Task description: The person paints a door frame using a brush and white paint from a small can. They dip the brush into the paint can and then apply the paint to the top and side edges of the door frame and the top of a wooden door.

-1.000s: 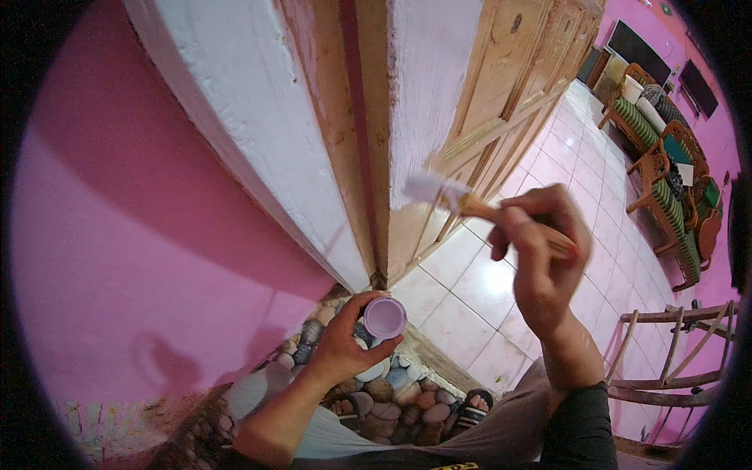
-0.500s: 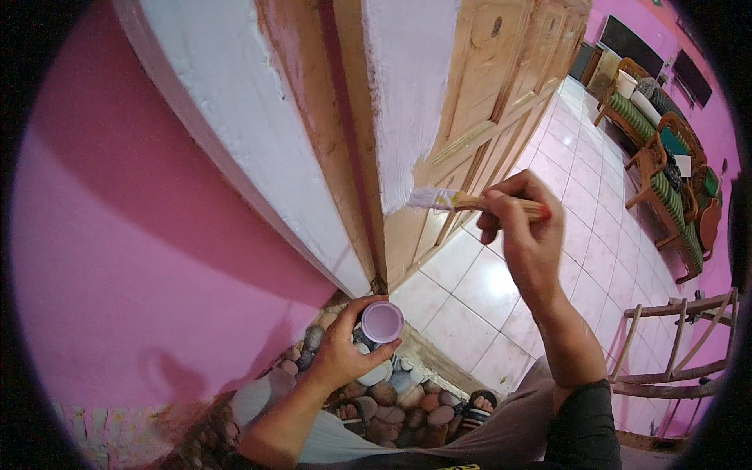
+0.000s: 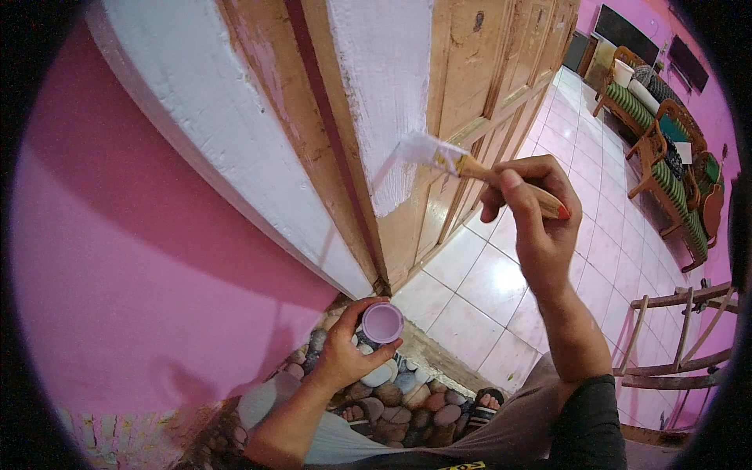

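Between thumb and fingers, my right hand [image 3: 540, 211] grips a paintbrush [image 3: 478, 168] by its wooden handle, which ends in a red tip. Its white-coated bristles point left, at the wooden door [image 3: 450, 102]; whether they touch it I cannot tell. Fresh white paint [image 3: 384, 78] covers the door's edge strip down to about the brush's height, with bare wood below. Lower down, my left hand [image 3: 348, 345] is wrapped round a small round cup [image 3: 383, 323], pale purple and seen from above, with pale paint inside.
A white-painted door frame [image 3: 211, 117] curves along the left, beside a pink wall [image 3: 141, 235]. Pebble-patterned ground [image 3: 407, 392] lies under my sandalled feet. White floor tiles [image 3: 478, 290] stretch right, towards wooden chairs with green striped cushions [image 3: 666, 188] and a wooden rack [image 3: 681, 337].
My right hand has moved slightly up and right, and the brush's bristles have risen along the painted strip. The view has shifted a little; my left hand still holds the cup.
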Tool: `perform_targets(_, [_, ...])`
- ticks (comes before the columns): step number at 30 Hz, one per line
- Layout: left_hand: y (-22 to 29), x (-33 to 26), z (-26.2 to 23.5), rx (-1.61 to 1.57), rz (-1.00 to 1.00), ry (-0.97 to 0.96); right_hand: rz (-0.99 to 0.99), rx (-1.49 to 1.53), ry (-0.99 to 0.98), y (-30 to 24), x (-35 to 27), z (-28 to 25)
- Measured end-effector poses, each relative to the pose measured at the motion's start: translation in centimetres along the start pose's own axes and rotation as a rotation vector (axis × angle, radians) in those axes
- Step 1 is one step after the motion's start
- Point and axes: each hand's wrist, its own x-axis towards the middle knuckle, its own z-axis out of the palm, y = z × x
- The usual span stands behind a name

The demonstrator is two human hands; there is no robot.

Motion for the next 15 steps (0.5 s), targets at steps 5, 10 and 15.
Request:
perform_targets(5, [0.2,0.1,0.0,-0.004,0.029,0.027,0.171,-0.373,-0.330,-1.8,0.3,-1.8])
perform_targets(10, [0.6,0.3,0.0,0.042,0.024,0.000,0.189,-0.468,-0.525,0.9,0.2,-1.8])
perform_targets(15, [0.4,0.3,-0.1,0.010,-0.024,-0.055,-0.005,-0.491,-0.399,1.9,0.5,-0.9])
